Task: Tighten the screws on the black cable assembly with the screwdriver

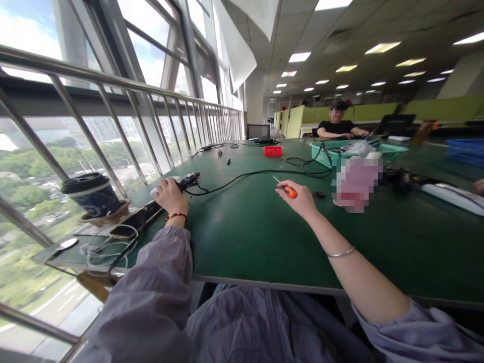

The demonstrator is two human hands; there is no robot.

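My right hand (pixel 298 197) is closed around a screwdriver with an orange handle (pixel 291 192). Its thin metal shaft points up and to the left, above the green table. At the table's left side my left hand (pixel 172 196) is closed over a white-and-black corded device (pixel 188 181). My palm and fingers hide much of its white part, and the dark end with loose wires sticks out to the right. A black cord (pixel 242 175) runs from near this device across the table. A small black part (pixel 320 194) lies just right of my right hand.
A red basket (pixel 273 151) and a green basket (pixel 321 155) with items stand farther back on the table (pixel 257 242). A cup (pixel 93 194), a phone-like dark object and white cable (pixel 109 249) sit at left, beside the railing. Another person (pixel 336 126) sits opposite.
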